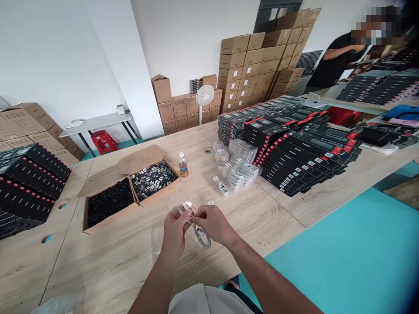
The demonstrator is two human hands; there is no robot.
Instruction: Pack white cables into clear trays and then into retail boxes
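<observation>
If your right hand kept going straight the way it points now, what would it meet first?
The white cable, which already seems to sit against the right hand. Just beyond it is the left hand, though depth is hard to judge from this view.

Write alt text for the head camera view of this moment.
The left hand and right hand hold a coiled white cable above a wooden table. Clear bagged cables, an open cardboard box and stacked black boxes lie nearby.
</observation>
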